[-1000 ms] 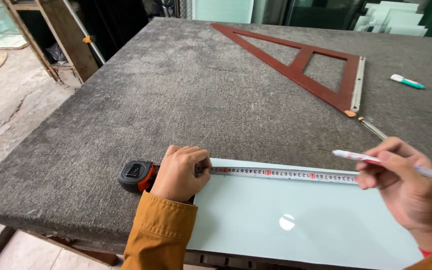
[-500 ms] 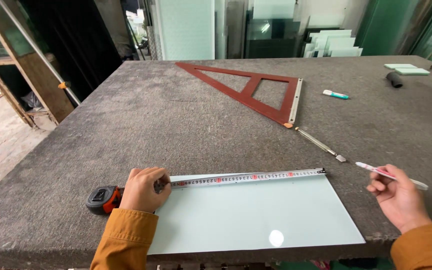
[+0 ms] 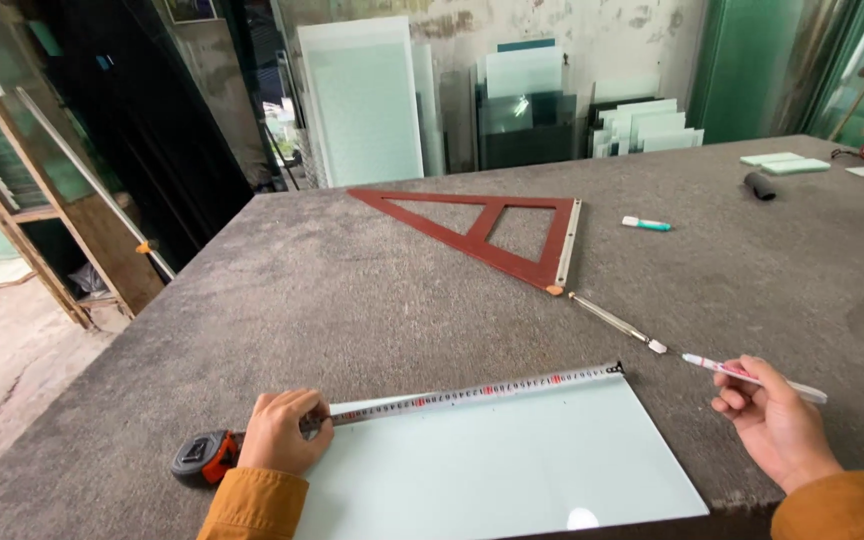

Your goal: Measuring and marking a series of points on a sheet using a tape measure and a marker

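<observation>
Pressing down with my left hand point(image 3: 282, 432), I pin the tape measure blade point(image 3: 472, 392) against the top edge of the pale glass sheet point(image 3: 512, 465), fingers curled shut over the blade near the sheet's left corner. The tape's black and orange case point(image 3: 202, 457) lies on the tabletop point(image 3: 302, 290) just left of that hand, touching it. The blade runs along the sheet's far edge, and its hook sits at the right corner.

My right hand point(image 3: 777, 425) hovers off the sheet's right side, its grip pinched on a white marker point(image 3: 752, 377) with a red tip pointing left. Just beyond that tip lies a slim metal glass cutter point(image 3: 614, 321), and past it a red wooden triangle square point(image 3: 492, 228). A white and green marker point(image 3: 646, 224) lies to the right of the triangle. Glass panes point(image 3: 362, 100) lean against the far wall.
</observation>
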